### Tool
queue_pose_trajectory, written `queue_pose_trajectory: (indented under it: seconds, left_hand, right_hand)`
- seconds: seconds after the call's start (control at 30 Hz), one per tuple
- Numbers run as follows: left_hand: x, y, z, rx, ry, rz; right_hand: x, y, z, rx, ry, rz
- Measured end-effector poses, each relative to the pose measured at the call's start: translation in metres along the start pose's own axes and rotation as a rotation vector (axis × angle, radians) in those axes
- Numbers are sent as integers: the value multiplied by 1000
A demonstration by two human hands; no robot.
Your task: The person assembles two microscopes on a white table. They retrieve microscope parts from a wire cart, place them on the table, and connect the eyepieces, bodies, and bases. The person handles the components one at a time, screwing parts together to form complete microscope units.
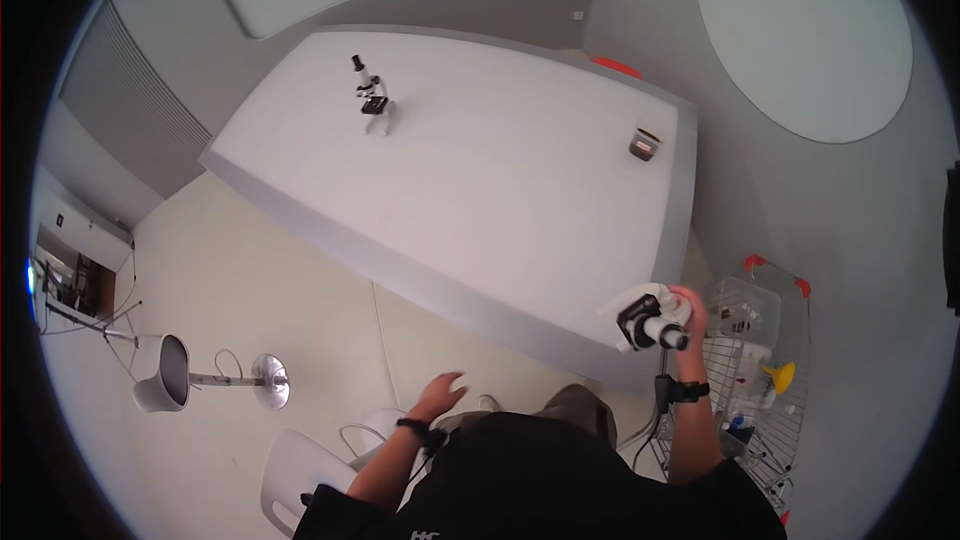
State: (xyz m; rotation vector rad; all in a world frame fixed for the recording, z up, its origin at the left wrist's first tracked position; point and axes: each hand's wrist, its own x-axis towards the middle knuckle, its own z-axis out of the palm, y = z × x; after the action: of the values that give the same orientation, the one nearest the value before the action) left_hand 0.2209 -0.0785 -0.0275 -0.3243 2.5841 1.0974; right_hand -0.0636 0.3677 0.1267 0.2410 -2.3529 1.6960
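Note:
My right hand [693, 308] is closed around a white and black microscope [650, 328] at the near right corner of the white table [490, 170]. Its eyepiece tube points toward me, and its base is mostly hidden, so I cannot tell whether it touches the tabletop. My left hand [438, 396] hangs in the air in front of my body, fingers apart and nothing in them. Farther off, at the table's back left, a second white and black microscope [374, 102] stands upright.
A small dark-filled container [645, 144] sits at the table's right end. Beside my right arm is a wire cart [745, 380] with red corners, holding clear tubs and a yellow funnel [779, 377]. A white chair [285, 470] and a swivel stool [172, 375] stand left.

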Motion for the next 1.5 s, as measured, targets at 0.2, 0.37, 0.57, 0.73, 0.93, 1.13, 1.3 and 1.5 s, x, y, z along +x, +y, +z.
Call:
queue_pose_trajectory:
  seconds: [0.2,0.37,0.57,0.73,0.93,1.13,1.3,1.5]
  left_hand:
    - [-164,-192,-50,-31,60,-657]
    - [-198,-264,-52,-80,157,-808]
    - [-167,-255,-64,-444,160,-918]
    - [-144,-253,-122,-398,119,-936]
    - [5,-206,-229,-129,241,-610]
    - [208,-146,-309,-89,293,-306]
    - [335,-114,-341,127,238,-316]
    - [405,-110,-341,382,69,-232]
  right_hand:
    - [18,-9,125,384,-162,102]
    - [54,-8,247,558,-309,383]
    - [105,11,372,609,-423,469]
    - [159,31,454,696,-565,500]
    - [192,31,492,560,-617,490]
    - [198,33,501,713,-627,642]
    - [196,27,502,521,-554,674]
    - [185,50,469,307,-460,590]
